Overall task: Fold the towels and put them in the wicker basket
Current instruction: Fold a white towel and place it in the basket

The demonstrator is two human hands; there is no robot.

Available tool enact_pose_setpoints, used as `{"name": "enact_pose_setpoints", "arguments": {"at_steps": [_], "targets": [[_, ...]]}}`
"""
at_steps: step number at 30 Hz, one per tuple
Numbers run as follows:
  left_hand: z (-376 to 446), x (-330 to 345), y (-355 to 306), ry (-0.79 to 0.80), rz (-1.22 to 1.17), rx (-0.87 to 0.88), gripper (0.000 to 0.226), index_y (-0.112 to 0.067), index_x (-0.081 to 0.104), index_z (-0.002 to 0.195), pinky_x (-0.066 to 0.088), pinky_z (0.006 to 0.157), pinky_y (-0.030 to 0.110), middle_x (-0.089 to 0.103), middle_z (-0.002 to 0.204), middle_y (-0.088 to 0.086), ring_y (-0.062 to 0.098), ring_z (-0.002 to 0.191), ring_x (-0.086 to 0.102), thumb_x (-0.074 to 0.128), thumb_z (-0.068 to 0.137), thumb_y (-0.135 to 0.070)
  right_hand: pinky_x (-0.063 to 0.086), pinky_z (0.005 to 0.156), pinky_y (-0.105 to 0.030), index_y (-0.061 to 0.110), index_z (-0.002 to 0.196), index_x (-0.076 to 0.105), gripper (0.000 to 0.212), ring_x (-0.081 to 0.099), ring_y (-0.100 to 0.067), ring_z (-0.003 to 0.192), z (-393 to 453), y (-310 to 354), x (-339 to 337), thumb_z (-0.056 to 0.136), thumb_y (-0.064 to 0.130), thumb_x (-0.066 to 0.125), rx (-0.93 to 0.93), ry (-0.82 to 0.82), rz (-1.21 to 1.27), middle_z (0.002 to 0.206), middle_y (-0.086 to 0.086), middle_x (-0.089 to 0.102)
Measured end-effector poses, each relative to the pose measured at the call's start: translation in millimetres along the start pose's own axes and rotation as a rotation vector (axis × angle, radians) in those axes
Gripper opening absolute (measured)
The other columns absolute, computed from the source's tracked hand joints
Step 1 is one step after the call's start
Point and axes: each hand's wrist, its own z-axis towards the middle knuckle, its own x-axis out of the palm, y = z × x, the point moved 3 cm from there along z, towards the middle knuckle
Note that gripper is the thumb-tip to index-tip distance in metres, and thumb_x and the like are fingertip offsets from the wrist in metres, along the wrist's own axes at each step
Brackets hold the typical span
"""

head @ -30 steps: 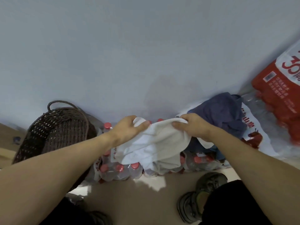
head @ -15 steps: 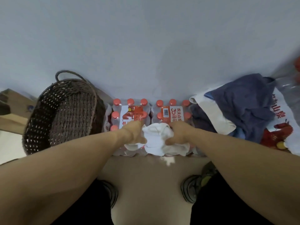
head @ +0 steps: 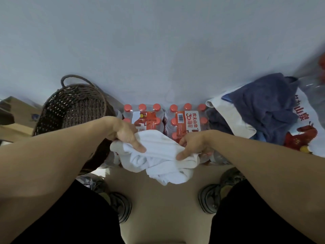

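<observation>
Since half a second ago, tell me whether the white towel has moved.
Yes. The white towel, gripped by the left hand and right hand, now hangs lower off the water bottle packs, toward the person.

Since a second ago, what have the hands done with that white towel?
Both hands, left and right, kept their grip on the white towel and bunched it from a spread sheet into a crumpled bundle, now hanging lower. The wicker basket, the water bottles and the blue towel pile stayed put.
</observation>
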Motion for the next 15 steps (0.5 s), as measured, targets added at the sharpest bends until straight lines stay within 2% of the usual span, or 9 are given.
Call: {"name": "enact_pose_setpoints", "arguments": {"at_steps": [3, 4, 6, 8, 10, 13, 15], "targets": [[1.9, -3.8, 2.3, -0.156, -0.044, 0.097, 0.056, -0.013, 0.068, 0.109, 0.057, 0.089, 0.038, 0.074, 0.103, 0.001, 0.021, 0.095, 0.071, 0.089, 0.065, -0.042, 0.055, 0.059, -0.025, 0.015, 0.098, 0.069, 0.032, 0.067, -0.017, 0.084, 2.5, 2.3, -3.4, 0.076, 0.033, 0.084, 0.007, -0.056, -0.089, 0.100, -0.003, 0.071], [2.6, -7.4, 2.8, -0.209, -0.043, 0.126, 0.052, -0.013, 0.069, 0.108, 0.057, 0.090, 0.037, 0.073, 0.104, 0.001, 0.020, 0.095, 0.070, 0.088, 0.067, -0.040, 0.054, 0.061, -0.025, 0.015, 0.097, 0.069, 0.032, 0.067, -0.017, 0.085, 4.2, 2.2, -5.7, 0.077, 0.036, 0.083, 0.000, -0.080, -0.123, 0.099, -0.002, 0.071], [5.0, -18.5, 5.2, -0.301, -0.019, 0.155, 0.042, -0.013, 0.069, 0.106, 0.056, 0.091, 0.036, 0.072, 0.105, 0.003, 0.020, 0.096, 0.069, 0.084, 0.074, -0.035, 0.057, 0.077, -0.031, 0.013, 0.104, 0.069, 0.039, 0.067, -0.022, 0.093, 5.6, 2.8, -7.1, 0.079, 0.040, 0.080, -0.003, -0.099, -0.175, 0.104, -0.004, 0.071], [9.3, -32.6, 7.4, -0.431, 0.014, 0.166, 0.038, -0.011, 0.067, 0.106, 0.054, 0.091, 0.037, 0.069, 0.106, 0.004, 0.022, 0.099, 0.066, 0.081, 0.078, -0.033, 0.053, 0.094, -0.040, 0.011, 0.114, 0.064, 0.050, 0.064, -0.026, 0.102, 6.4, 4.0, -8.5, 0.080, 0.046, 0.076, -0.011, -0.151, -0.266, 0.111, -0.006, 0.069], [14.9, -39.2, 11.2, -0.535, -0.027, 0.184, 0.035, -0.012, 0.063, 0.105, 0.051, 0.089, 0.035, 0.066, 0.101, 0.000, 0.024, 0.101, 0.063, 0.080, 0.079, -0.029, 0.052, 0.095, -0.041, 0.012, 0.115, 0.060, 0.051, 0.063, -0.025, 0.101, 6.2, 8.1, -17.2, 0.081, 0.047, 0.075, -0.047, -0.278, -0.301, 0.111, -0.006, 0.066], [25.8, -39.5, 21.4, -0.588, -0.180, 0.229, 0.030, -0.016, 0.063, 0.103, 0.051, 0.087, 0.035, 0.066, 0.097, -0.001, 0.026, 0.102, 0.063, 0.080, 0.079, -0.018, 0.058, 0.085, -0.040, 0.011, 0.113, 0.058, 0.049, 0.066, -0.025, 0.095, 10.5, 10.6, -39.1, 0.077, 0.035, 0.080, -0.072, -0.417, -0.207, 0.110, -0.007, 0.064], [33.2, -44.9, 27.1, -0.603, -0.274, 0.208, 0.033, -0.012, 0.065, 0.106, 0.052, 0.081, 0.033, 0.067, 0.097, 0.002, 0.026, 0.098, 0.065, 0.081, 0.079, -0.018, 0.058, 0.086, -0.043, 0.005, 0.117, 0.060, 0.055, 0.068, -0.028, 0.097, 17.5, 5.5, -51.9, 0.073, 0.027, 0.085, -0.068, -0.475, 0.014, 0.115, -0.010, 0.065]]}}
